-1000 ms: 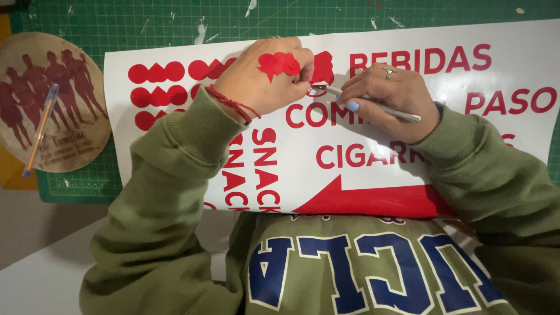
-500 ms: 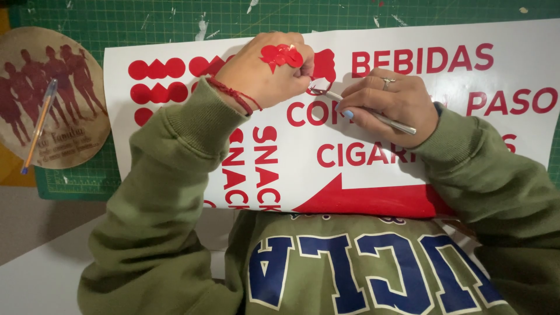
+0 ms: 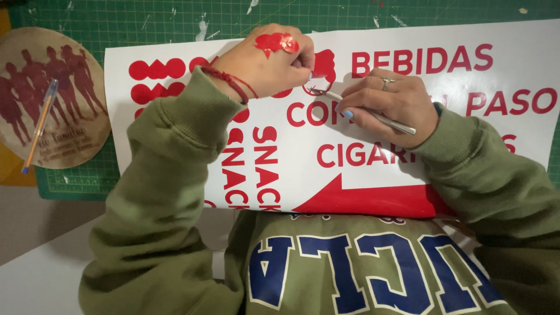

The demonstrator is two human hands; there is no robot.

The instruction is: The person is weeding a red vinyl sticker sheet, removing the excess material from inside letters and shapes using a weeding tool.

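A white sheet [image 3: 443, 157] with red vinyl letters, dots and an arrow lies in front of me. My left hand [image 3: 262, 64] rests on it near the top, fingers pinched on a thin curl of red vinyl [image 3: 318, 90]. Scraps of red vinyl [image 3: 275, 42] stick to the back of that hand. A red cord bracelet sits on its wrist. My right hand [image 3: 391, 102], with a ring and blue nails, holds a slim metal weeding tool [image 3: 379, 116]. The tool's tip touches the same red curl, just right of my left fingers.
A green cutting mat [image 3: 146, 23] lies under the sheet, flecked with small scraps. At the left sits a round wooden plaque [image 3: 76, 116] with dark red figures, and a pen [image 3: 39, 125] lies across it. My green sweatshirt sleeves cover the sheet's lower part.
My left hand has shifted slightly up and right, drawing the red curl with it. My right hand and the tool stay almost in place.
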